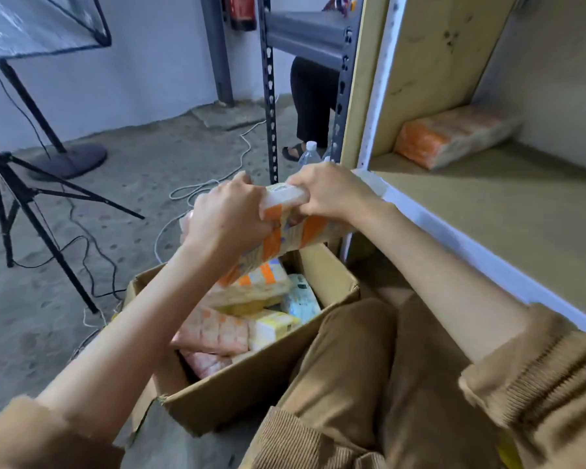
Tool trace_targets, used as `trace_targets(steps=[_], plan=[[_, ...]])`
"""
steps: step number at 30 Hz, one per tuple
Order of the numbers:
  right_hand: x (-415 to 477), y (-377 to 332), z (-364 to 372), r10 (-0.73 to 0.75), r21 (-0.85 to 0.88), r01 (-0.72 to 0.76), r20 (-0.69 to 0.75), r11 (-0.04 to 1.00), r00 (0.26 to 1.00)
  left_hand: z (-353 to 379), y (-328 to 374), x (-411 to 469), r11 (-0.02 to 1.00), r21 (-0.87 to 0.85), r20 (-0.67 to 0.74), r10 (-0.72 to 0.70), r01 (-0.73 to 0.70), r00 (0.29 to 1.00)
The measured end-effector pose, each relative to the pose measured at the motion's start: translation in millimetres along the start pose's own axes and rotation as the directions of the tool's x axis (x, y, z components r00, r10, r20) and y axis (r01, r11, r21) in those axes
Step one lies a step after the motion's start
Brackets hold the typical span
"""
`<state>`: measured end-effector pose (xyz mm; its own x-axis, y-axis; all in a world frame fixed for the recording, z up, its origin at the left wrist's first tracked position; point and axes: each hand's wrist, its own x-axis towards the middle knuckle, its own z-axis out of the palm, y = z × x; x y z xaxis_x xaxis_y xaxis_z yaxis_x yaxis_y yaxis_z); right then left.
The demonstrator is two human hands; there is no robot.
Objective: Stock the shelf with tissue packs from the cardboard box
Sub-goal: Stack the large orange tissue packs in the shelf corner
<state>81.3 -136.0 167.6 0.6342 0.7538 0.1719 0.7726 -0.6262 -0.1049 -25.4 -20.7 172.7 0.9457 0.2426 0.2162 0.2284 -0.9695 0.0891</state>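
Observation:
An orange-and-cream tissue pack (295, 236) hangs above the open cardboard box (251, 397), gripped at its top end by both hands. My left hand (224, 218) clasps its left side and my right hand (329, 191) pinches its upper right edge. Inside the box lie several more tissue packs (217, 330) in pink, yellow and pale blue wrapping. To the right is the wooden shelf (508, 211), with one orange tissue pack (454, 137) lying at its back left corner.
A grey metal rack upright (269, 96) stands just beyond the box. Water bottles (310, 154) and another person's sandalled foot (293, 151) are behind it. A light-stand tripod (24, 198) and loose cables (200, 191) occupy the concrete floor at left. My brown-trousered knee (352, 367) presses against the box.

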Motion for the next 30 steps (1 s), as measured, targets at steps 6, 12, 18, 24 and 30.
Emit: trace_targets(steps=[6,12,18,24,30], plan=[[-46.7,43.6,-70.9,0.153,-0.02,-0.158,-0.156,0.987,0.976,-42.3,64.9,19.2,0.979,-0.013,-0.12,0.202,-0.205,0.972],[-108.8,97.5,-113.2,0.352,-0.03,-0.365,-0.204,0.93,0.914,-45.2,149.6,41.0,0.91,-0.042,-0.173,0.4,-0.413,0.9],[-157.8,157.0,-106.7,0.542,-0.061,-0.558,-0.168,0.828,0.823,-10.8,227.2,56.4,0.833,-0.086,-0.115,0.537,-0.547,0.835],[-185.8,200.0,-82.1,0.629,-0.083,-0.64,-0.124,0.764,0.767,27.9,272.9,66.3,0.785,-0.129,-0.023,0.609,-0.606,0.793],[-182.3,222.9,-80.9,0.629,-0.059,-0.637,-0.116,0.768,0.769,31.7,282.1,100.3,0.777,-0.199,0.035,0.615,-0.597,0.788]])
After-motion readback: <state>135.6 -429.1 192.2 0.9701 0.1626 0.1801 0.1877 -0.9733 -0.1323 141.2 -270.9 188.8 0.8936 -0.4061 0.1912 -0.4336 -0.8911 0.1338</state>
